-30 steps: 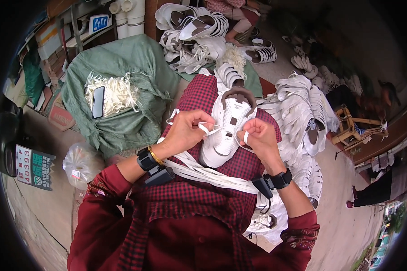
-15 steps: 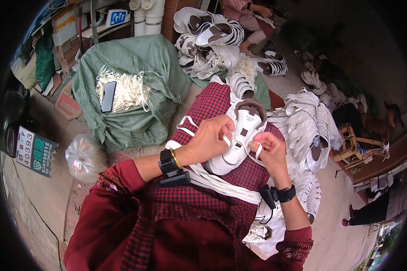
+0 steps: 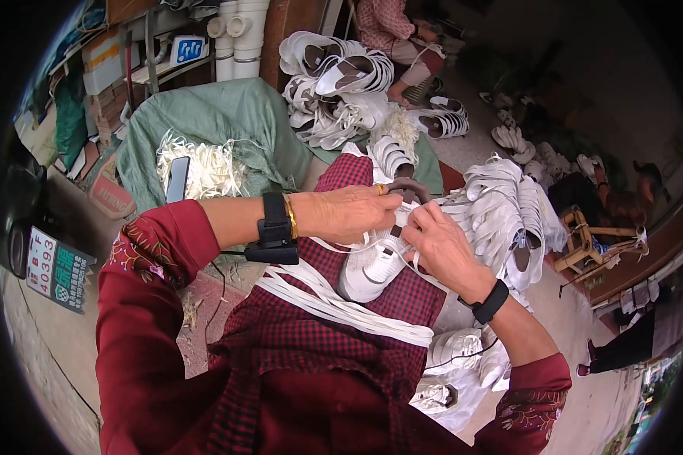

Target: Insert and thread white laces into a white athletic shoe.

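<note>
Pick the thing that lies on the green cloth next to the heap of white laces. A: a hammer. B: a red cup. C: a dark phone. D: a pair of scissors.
C: a dark phone lies flat on the green cloth, at the left edge of the heap of white laces.

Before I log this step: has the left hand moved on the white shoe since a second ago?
Yes. The left hand has crossed rightward over the white shoe on the lap, and now lies across its upper part close to the right hand.
</note>
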Tool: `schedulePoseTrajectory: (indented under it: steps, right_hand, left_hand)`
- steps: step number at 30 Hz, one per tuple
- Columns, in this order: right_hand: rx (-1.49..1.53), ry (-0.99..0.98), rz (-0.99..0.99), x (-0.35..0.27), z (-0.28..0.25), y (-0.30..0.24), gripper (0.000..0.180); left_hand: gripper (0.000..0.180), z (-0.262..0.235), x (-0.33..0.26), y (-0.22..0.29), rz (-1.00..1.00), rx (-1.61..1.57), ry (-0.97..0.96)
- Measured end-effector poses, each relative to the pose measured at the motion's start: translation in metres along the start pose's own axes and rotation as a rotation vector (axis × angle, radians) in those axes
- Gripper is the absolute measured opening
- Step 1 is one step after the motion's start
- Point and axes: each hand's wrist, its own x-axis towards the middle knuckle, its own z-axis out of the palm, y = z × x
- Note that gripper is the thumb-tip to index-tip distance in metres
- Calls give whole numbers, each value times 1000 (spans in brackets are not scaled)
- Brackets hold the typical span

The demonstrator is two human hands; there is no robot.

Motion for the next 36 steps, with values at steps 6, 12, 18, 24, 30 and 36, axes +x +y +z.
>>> schedulePoseTrajectory:
  steps: [6,12,18,24,30,36]
  right_hand:
    - [221,-158,128,-2,1,3,19]
    - [499,-430,174,21,-6,37,19]
    - [408,-256,377,22,6,9,17]
    - [1207,257,762,17,28,10,29]
    - [1276,372,624,6,45,9,33]
    - [1327,375,536,-1,38,9,28]
  left_hand:
    - [9,-8,0,-9,93,-26,-92]
    - [24,-26,45,-13,68,-1,-677]
    - [19,-12,37,6,-283,7,-433]
    - [18,-13,39,10,-325,-67,-475]
    - [24,-12,26,3,-537,-964,226]
    - [21,-21,20,31,-559,-1172,171]
